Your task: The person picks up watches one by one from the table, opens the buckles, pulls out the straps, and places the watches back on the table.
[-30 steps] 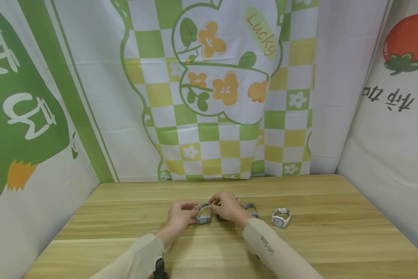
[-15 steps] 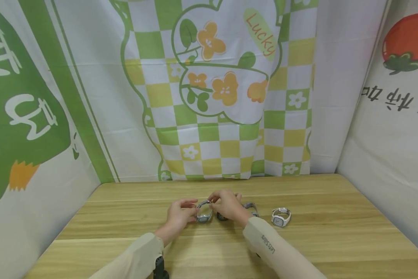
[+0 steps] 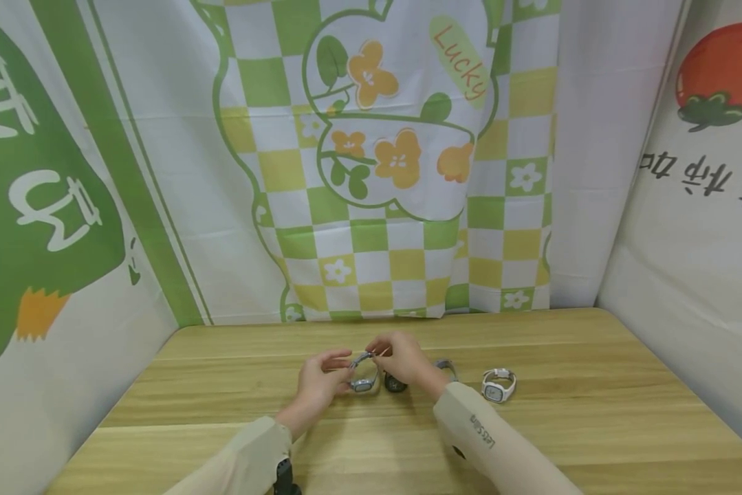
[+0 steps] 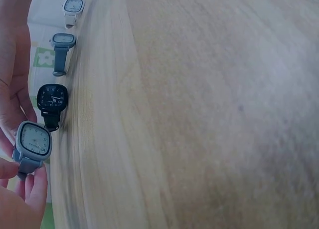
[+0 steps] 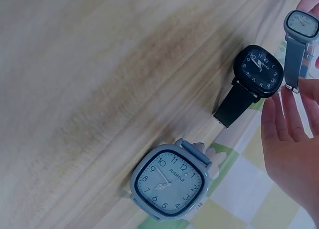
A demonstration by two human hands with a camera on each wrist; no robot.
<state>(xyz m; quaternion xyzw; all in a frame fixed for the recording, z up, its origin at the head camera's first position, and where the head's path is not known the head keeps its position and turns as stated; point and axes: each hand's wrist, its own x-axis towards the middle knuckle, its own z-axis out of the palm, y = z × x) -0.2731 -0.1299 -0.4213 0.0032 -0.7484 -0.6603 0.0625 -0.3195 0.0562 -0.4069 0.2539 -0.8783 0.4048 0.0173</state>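
Note:
My left hand (image 3: 318, 381) holds a grey-blue wristwatch (image 3: 363, 386) by its side, thumb and fingers around the strap, in the head view. At the far end of the same strap, my right hand (image 3: 404, 359) pinches near the buckle. The strap forms a loop, and the pale square dial (image 4: 35, 139) faces the left wrist camera. Beside the right hand, a black wristwatch (image 5: 258, 72) stands on the table. Another grey-blue wristwatch (image 5: 169, 181) sits past it, partly hidden by the right forearm in the head view.
A white wristwatch (image 3: 496, 392) stands furthest right on the wooden table (image 3: 222, 392). The watches form a loose row. A patterned cloth (image 3: 371, 268) hangs along the table's back edge, with printed cloth walls on both sides.
My right hand has shifted slightly away from me and up, drawing the strap's end with it. The held watch's loop looks wider, and the black watch beside it is more exposed.

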